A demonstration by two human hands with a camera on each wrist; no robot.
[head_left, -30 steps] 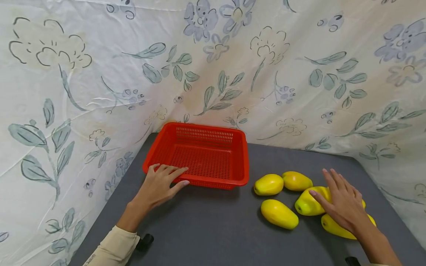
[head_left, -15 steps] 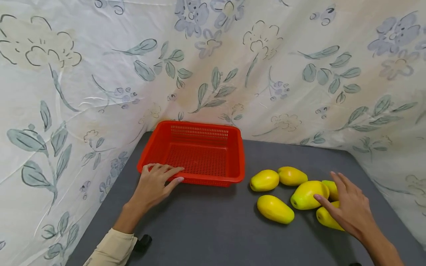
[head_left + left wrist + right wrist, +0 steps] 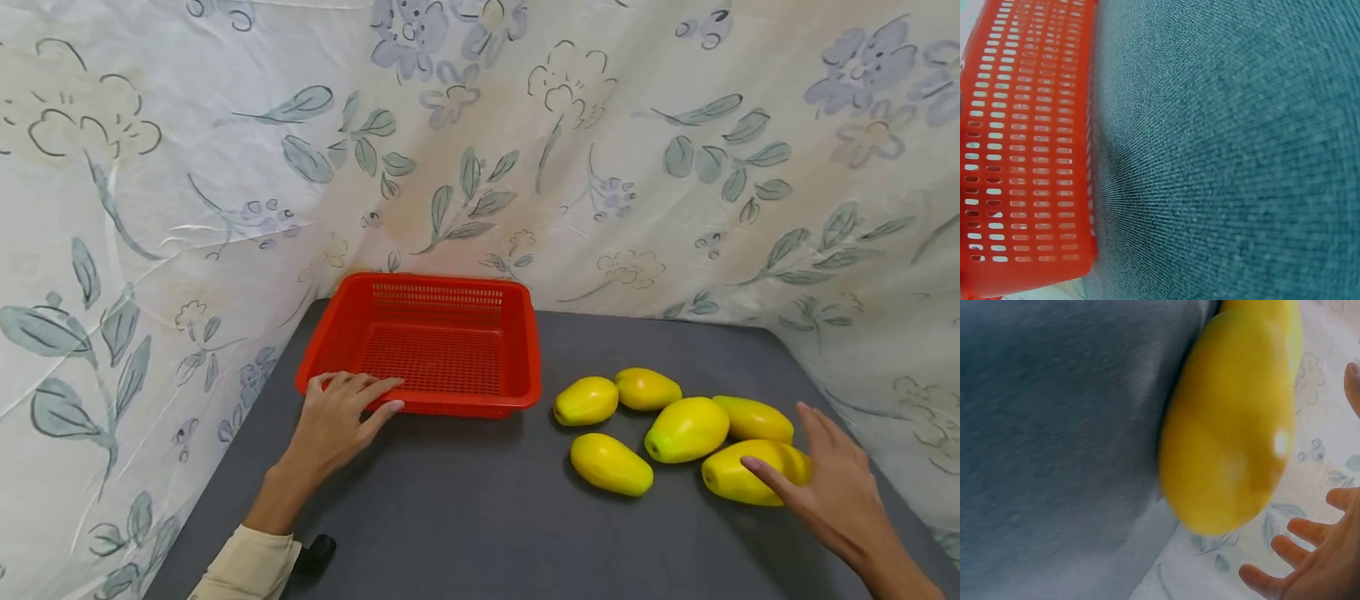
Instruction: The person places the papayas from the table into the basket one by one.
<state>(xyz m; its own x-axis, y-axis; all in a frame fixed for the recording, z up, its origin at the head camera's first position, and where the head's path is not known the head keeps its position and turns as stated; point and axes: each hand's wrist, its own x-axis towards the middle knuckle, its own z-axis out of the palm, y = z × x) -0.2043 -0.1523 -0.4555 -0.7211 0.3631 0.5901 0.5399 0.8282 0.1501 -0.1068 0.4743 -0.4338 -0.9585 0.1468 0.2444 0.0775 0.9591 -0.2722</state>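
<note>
A red plastic basket point(image 3: 534, 354) with slotted walls stands at the back left, nothing inside it. My left hand point(image 3: 330, 429) rests on its near rim, fingers laid over the edge and thumb pointing right. The left wrist view shows the basket's slotted side point(image 3: 1029, 275) close up. Several smooth yellow fruits that look like papayas lie to the right. My right hand point(image 3: 843, 492), fingers apart, is beside the front right papaya point(image 3: 750, 473) and overlaps its end. In the right wrist view a papaya point(image 3: 1229, 437) lies left of the spread fingers, a gap between.
Other papayas lie close by: one at the front left point(image 3: 611, 464), one in the middle point(image 3: 686, 429), more behind. A grey cloth point(image 3: 487, 517) covers the table. A floral curtain point(image 3: 645, 208) hangs at the back and sides. Something small and black point(image 3: 321, 550) sits by the left sleeve.
My right hand has moved right, away from over the papayas, uncovering the two at the right. The head view has shifted slightly; my left hand stays on the basket rim.
</note>
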